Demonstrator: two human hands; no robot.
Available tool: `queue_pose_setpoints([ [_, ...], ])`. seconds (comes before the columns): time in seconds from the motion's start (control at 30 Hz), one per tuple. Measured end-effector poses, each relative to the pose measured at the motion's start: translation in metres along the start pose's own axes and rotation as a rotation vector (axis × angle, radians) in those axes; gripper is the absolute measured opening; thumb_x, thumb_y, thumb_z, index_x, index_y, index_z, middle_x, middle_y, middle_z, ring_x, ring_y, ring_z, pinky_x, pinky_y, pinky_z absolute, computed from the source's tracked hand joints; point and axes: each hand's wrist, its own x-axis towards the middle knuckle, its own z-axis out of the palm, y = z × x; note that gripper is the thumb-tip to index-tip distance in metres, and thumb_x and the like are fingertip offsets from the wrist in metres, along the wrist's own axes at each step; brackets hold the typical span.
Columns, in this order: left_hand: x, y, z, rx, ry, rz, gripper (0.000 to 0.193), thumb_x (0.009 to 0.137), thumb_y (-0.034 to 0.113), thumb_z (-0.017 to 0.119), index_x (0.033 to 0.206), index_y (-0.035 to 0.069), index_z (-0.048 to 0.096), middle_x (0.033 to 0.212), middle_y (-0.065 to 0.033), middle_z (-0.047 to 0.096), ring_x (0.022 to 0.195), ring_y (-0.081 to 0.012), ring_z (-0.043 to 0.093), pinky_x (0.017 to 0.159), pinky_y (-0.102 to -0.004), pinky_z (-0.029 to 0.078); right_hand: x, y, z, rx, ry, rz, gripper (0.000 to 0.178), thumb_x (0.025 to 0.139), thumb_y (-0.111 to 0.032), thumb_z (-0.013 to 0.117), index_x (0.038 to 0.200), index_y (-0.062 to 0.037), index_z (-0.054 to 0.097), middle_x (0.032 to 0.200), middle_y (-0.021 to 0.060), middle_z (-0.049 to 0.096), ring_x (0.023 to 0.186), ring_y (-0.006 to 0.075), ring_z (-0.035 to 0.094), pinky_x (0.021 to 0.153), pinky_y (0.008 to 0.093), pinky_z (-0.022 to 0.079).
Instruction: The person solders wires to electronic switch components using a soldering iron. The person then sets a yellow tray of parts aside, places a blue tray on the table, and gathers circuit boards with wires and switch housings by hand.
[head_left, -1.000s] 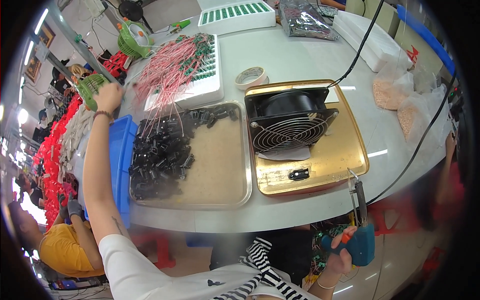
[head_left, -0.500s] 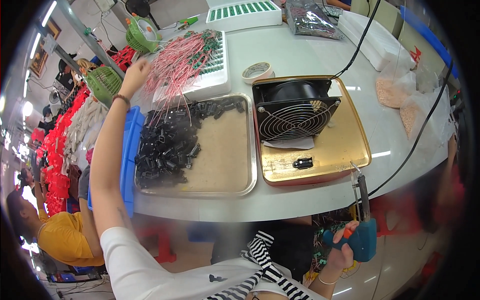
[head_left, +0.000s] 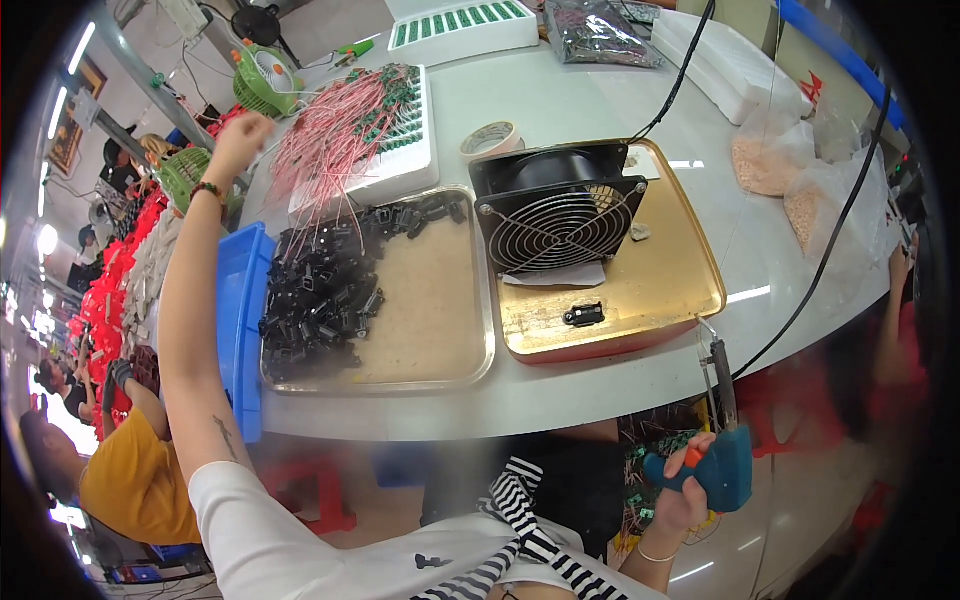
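Note:
Stretched out to the far left, my left hand has its fingers closed, just beside the loose ends of the red and white wires; whatever the fingers hold is too small to make out. These wires run to green circuit boards on a white foam tray. At the lower right, my right hand grips a blue-green soldering gun with an orange trigger. Its metal tip points up by the corner of a gold tin tray. One black plastic housing lies on that tray.
A metal tray holds a heap of black housings. A black fan stands on the gold tray. Left is a blue bin; behind are a tape roll and green fans. A cable hangs at right.
My left hand has shifted slightly left, away from the wires, fingers still closed. The table appears moved a little left in view. My right hand keeps hold of the soldering gun.

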Motion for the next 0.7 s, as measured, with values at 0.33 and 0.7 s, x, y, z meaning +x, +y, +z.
queue_pose_setpoints([
  [0.33,-0.016,-0.002,-0.012,-0.469,0.276,-0.302,0.019,0.091,0.021,0.053,0.092,0.003,0.06,0.067,0.0015,0.055,0.053,-0.0055,0.047,0.046,-0.0209,0.037,0.0,0.002,0.008,-0.002,-0.003,0.0,0.049,0.067,-0.015,0.063,0.109,0.0045,0.047,0.103,0.0154,0.046,0.061,0.0163,0.051,0.06,0.0238,0.041],
  [0.7,0.003,-0.085,-0.031,0.282,0.369,0.131,0.022,0.089,0.021,0.052,0.093,0.001,0.06,0.073,-0.0061,0.058,0.063,-0.0137,0.053,0.056,-0.0286,0.043,-0.002,0.001,0.006,0.009,-0.009,-0.007,0.048,0.068,-0.013,0.064,0.109,0.004,0.046,0.103,0.0157,0.046,0.062,0.0166,0.052,0.059,0.0236,0.041],
])
